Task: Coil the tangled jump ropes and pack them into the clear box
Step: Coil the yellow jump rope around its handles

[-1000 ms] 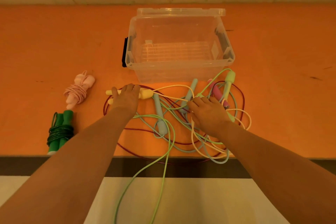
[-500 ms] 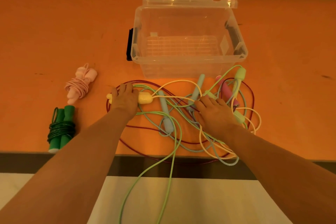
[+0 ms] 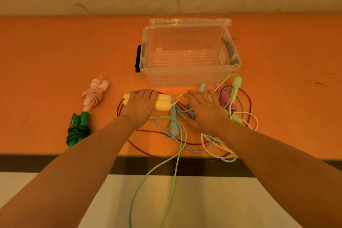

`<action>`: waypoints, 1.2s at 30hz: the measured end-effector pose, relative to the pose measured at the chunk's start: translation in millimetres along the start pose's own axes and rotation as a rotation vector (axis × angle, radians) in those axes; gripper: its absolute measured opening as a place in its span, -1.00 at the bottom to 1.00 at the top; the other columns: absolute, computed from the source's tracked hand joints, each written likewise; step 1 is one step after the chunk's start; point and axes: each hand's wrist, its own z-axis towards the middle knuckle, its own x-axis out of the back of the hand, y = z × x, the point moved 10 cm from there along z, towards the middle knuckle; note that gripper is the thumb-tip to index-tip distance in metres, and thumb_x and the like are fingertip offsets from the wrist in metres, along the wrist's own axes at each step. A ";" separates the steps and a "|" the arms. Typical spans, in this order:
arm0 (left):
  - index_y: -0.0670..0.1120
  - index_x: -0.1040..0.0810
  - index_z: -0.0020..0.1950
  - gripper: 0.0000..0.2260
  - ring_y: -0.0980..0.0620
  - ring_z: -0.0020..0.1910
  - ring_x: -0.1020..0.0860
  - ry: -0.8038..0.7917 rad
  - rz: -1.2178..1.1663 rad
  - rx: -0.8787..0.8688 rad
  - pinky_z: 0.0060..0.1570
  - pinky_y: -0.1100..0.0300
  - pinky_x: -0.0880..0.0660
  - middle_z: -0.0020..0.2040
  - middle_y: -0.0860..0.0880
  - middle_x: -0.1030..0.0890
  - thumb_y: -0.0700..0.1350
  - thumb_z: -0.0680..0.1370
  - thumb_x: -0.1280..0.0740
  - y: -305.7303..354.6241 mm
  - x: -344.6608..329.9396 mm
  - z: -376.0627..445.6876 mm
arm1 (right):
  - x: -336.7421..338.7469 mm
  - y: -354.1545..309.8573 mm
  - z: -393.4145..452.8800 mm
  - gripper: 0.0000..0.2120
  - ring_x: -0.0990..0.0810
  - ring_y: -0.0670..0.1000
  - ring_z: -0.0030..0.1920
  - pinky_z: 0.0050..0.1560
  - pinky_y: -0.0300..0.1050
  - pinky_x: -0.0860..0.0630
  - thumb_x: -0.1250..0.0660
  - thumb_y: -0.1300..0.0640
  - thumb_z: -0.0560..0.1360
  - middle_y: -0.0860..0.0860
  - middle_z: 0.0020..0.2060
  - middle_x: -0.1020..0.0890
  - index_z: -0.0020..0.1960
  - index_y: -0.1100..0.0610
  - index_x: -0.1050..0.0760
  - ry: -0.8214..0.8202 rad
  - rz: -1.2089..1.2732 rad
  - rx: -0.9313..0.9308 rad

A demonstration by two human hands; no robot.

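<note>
A clear box (image 3: 190, 70) stands open and empty at the back of the orange table, its lid tipped behind it. In front of it lies a tangle of jump ropes (image 3: 185, 135): dark red, light blue, light green and yellow cords. My left hand (image 3: 140, 105) lies over two yellow handles (image 3: 162, 102), fingers curled across them. My right hand (image 3: 205, 109) rests flat on the tangle with fingers spread, next to a light blue handle (image 3: 202, 87). Another blue handle (image 3: 174, 126), a pink handle (image 3: 226, 96) and a light green handle (image 3: 236, 83) lie in the pile.
A coiled pink rope (image 3: 93, 94) and a coiled green rope (image 3: 78, 129) lie at the left of the table. A light green cord (image 3: 174, 181) hangs over the table's front edge (image 3: 55, 161) toward the floor. A wall runs behind the table.
Both hands have slid forward toward the box. The two yellow handles now lie side by side under my left hand. My right hand moved from the pile's middle up to its far side.
</note>
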 end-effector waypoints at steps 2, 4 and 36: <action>-0.22 -0.35 0.34 -0.55 -0.20 0.09 -0.47 0.087 -0.016 -0.052 0.01 -0.09 -0.37 0.18 -0.19 -0.49 -0.30 0.45 -0.30 9.6 21.5 -2.8 | 7.3 -3.7 0.1 -0.22 -0.06 0.09 0.50 0.45 0.15 0.18 -0.27 -0.18 0.49 0.04 0.51 -0.09 0.54 0.08 0.00 -0.035 0.062 -0.001; -0.24 -0.44 0.22 -0.49 -0.19 -0.09 -0.52 0.200 -0.015 -0.131 -0.15 -0.01 -0.42 0.02 -0.19 -0.56 -0.33 0.29 -0.44 21.1 44.6 -7.4 | 15.8 -6.2 0.8 -0.19 -0.04 0.04 0.50 0.44 0.06 0.29 -0.29 -0.20 0.48 0.03 0.51 -0.10 0.54 0.10 0.01 -0.045 0.111 0.006; -0.11 -0.48 -0.06 -0.86 0.06 -0.18 -0.49 0.031 -2.207 0.418 -0.13 0.16 -0.48 -0.21 -0.04 -0.48 -0.14 0.64 -0.17 38.4 116.1 -7.3 | 55.3 -19.3 -5.0 -0.65 -0.51 -0.18 -0.07 0.12 -0.16 -0.44 -0.01 -0.10 0.64 -0.11 -0.02 -0.55 0.24 0.02 -0.45 -0.029 1.256 -0.299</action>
